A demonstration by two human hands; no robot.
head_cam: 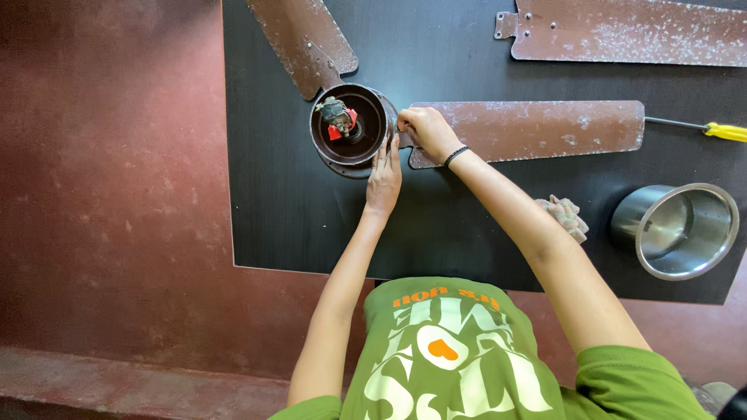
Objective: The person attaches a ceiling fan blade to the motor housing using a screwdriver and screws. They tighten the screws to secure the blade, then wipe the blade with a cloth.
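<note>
Resting flat on the black board (296,225), the left hand (384,180) touches the rim of the brown fan motor housing (352,128); just beyond, the right hand (424,128) pinches closed where a worn fan blade (545,128) meets the housing; what its fingertips grip cannot be told.

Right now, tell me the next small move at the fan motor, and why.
Probably keep the left hand steadying the motor while the right hand works the blade joint. The right fingers pinch where that blade meets the motor rim; the screwdriver lies untouched at the blade's far end.
</note>
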